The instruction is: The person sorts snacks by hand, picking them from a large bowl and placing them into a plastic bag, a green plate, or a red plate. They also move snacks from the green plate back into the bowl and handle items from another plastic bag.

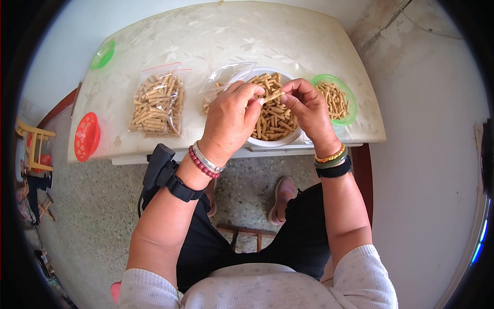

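A seated person looks down at their own lap: pale knitted sleeves, dark trousers, and a speckled stone floor (pixel 98 206) below. Beaded and banded bracelets circle both wrists.

Just past the table's near edge, the left hand (pixel 231 121) and right hand (pixel 309 110) meet over a round white bowl (pixel 290 138). Each hand pinches one end of a short tan stick (pixel 273 96) between thumb and fingertips. The stick is thin, straight and dry-looking, held level above the bowl's heap of matching sticks.

Right of the bowl, almost touching it, sits a shallow green plastic dish (pixel 353 110) with more sticks. Left of the bowl lies a clear plastic bag (pixel 229 76), crumpled and mostly flat. Further left lies a second clear bag packed with sticks (pixel 157 103).

A red round lid (pixel 86 136) rests at the table's left edge and a green lid (pixel 103 54) at the far left corner.

The table (pixel 231 36) has rounded corners and a glossy cream cover with a faint leaf pattern. Its far half lies bare. A plain wall stands close on the right.
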The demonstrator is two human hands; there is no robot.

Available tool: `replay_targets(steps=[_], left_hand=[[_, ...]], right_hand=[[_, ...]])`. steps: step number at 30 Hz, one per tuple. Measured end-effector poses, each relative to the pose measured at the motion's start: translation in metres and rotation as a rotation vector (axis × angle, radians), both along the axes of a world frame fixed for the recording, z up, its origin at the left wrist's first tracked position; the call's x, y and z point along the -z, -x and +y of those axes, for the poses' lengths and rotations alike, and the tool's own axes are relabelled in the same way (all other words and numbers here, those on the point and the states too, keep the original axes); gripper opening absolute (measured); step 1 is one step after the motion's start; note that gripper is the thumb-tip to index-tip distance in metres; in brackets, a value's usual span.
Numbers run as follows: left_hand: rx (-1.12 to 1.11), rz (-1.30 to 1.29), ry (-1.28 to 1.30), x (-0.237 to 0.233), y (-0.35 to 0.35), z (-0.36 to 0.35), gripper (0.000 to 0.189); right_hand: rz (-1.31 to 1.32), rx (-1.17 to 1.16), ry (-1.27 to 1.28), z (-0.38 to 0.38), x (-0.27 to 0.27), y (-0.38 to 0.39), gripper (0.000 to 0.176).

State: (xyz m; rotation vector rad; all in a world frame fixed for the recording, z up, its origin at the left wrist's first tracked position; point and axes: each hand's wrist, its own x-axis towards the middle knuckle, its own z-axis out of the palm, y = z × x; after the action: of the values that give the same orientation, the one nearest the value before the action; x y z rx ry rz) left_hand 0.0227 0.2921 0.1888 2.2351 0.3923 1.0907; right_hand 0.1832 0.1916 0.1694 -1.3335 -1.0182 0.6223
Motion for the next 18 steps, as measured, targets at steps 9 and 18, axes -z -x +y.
replay_targets(steps=[9,18], left_hand=[[0.025,0.021,0.017,0.011,-0.006,-0.003,0.015],[0.251,0.037,0.652,0.022,-0.011,0.0,0.015]], right_hand=[[0.086,-0.077,-0.117,-0.006,-0.01,0.008,0.009],[0.159,-0.01,-0.164,-0.006,-0.012,0.012,0.012]])
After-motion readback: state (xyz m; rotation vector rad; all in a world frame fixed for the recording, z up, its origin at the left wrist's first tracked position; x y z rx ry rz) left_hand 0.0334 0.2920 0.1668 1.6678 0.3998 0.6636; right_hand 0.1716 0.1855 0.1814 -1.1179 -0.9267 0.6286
